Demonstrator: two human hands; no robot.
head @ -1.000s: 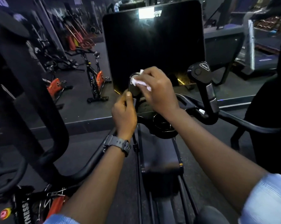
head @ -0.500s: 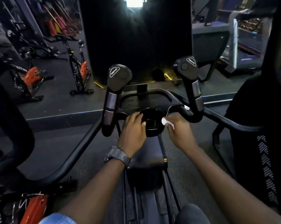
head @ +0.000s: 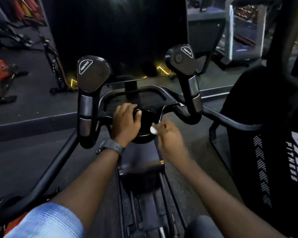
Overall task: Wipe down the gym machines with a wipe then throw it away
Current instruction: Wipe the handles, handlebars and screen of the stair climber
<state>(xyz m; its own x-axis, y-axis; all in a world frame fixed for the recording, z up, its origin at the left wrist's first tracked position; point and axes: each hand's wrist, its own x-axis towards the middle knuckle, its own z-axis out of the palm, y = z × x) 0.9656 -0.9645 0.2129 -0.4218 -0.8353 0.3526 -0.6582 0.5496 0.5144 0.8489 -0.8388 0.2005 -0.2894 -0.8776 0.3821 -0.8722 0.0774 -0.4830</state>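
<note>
Right hand [head: 168, 140]: fingers curled tight round a balled white wipe [head: 153, 130], blurred, just right of the round black knob [head: 143, 127], probably poised to rub its rim next. Left hand [head: 126, 122]: fingers draped over the knob's far edge, thumb on top, likely steadying the machine against the rubbing. Flanking both, farther off: two upright grips [head: 86, 107], with a dark screen [head: 120, 36] beyond.

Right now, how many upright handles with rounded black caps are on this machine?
2: the left black-capped handle beside the left hand, and the right black-capped handle beyond the right hand. None seem hidden.
</note>
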